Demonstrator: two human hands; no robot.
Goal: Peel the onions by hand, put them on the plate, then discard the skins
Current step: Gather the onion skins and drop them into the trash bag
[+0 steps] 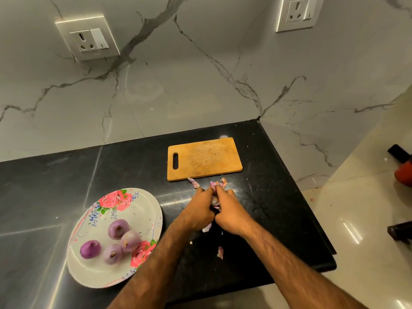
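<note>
Several peeled purple onions (118, 228) lie on a floral plate (142, 208) at the left of the black counter. Over the counter's middle, my left hand (200, 208) and my right hand (229, 212) are pressed together, fingers curled around a bunch of pink onion skins (215, 200) held between them. Skin ends stick out past my fingertips (219, 183). Loose skin pieces lie beside the hands: one near the board (193, 182), one under my wrists (207, 227), one nearer to me (220, 252).
A wooden cutting board (204, 158) lies just beyond my hands. The counter (267, 197) ends at its right edge, with pale floor and a red-and-black object (402, 168) beyond. Marble wall with two sockets (89, 41) stands behind.
</note>
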